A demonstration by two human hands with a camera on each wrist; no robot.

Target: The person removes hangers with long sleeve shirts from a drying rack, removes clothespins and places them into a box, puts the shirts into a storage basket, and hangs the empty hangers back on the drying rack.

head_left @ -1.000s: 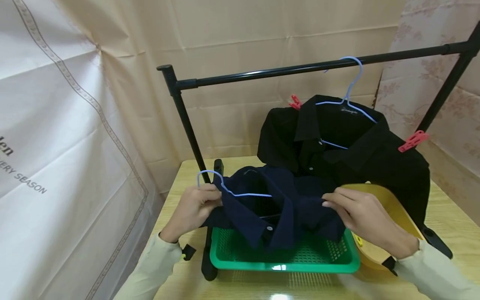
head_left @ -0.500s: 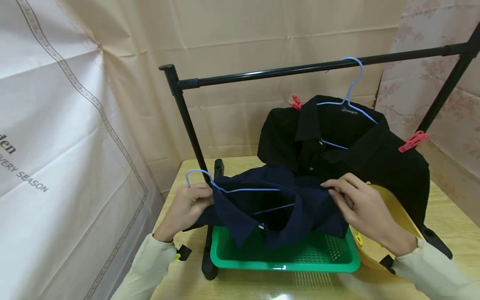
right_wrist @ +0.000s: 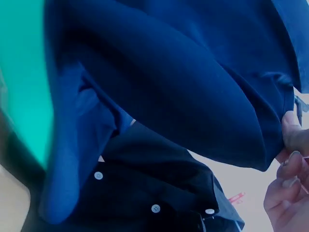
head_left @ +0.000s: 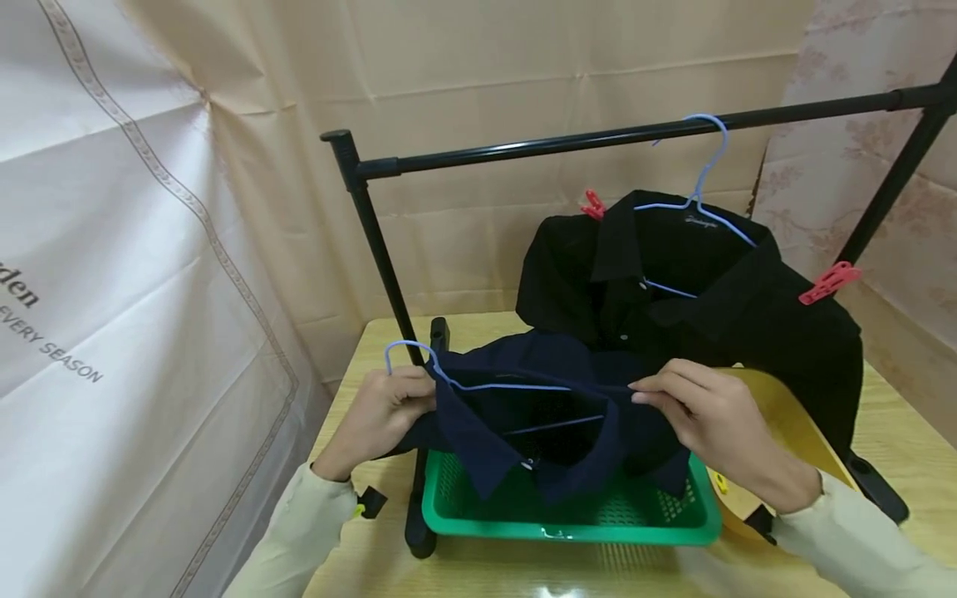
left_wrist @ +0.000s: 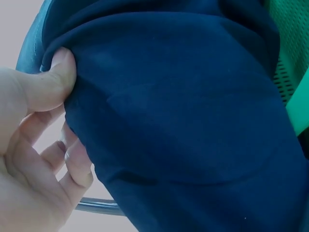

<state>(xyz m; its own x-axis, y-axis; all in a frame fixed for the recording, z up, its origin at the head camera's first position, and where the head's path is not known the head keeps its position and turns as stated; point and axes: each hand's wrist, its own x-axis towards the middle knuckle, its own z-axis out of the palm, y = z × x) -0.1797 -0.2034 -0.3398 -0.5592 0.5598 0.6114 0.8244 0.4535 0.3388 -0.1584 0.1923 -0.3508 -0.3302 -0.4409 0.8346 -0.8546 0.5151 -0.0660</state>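
A navy collared shirt [head_left: 486, 444] is stretched between both hands over a green perforated basket [head_left: 568, 531]. Inside its neck opening sits a light-blue hanger [head_left: 516, 387], the hook sticking out at the left. My left hand [head_left: 385, 415] pinches the shirt's left shoulder close to that hook; in the left wrist view the thumb [left_wrist: 62, 72] lies on the navy cloth. At the other shoulder, my right hand [head_left: 710, 419] pinches the fabric between thumb and fingertips, seen also at the edge of the right wrist view. Much of the hanger is hidden under the cloth.
A black shirt [head_left: 568, 274] hangs on a light-blue hanger from a black rack bar [head_left: 523, 148], with a red clothespin [head_left: 830, 282] at each shoulder. Beside the basket stands a yellow tub [head_left: 800, 415] holding yellow clips. The rack's left post [head_left: 385, 257] rises behind the left hand.
The shirt's neck opening has spread wider, showing more of the hanger's lower bar. The right hand has shifted its pinch slightly along the shoulder; the left hand moved left, then partly back.
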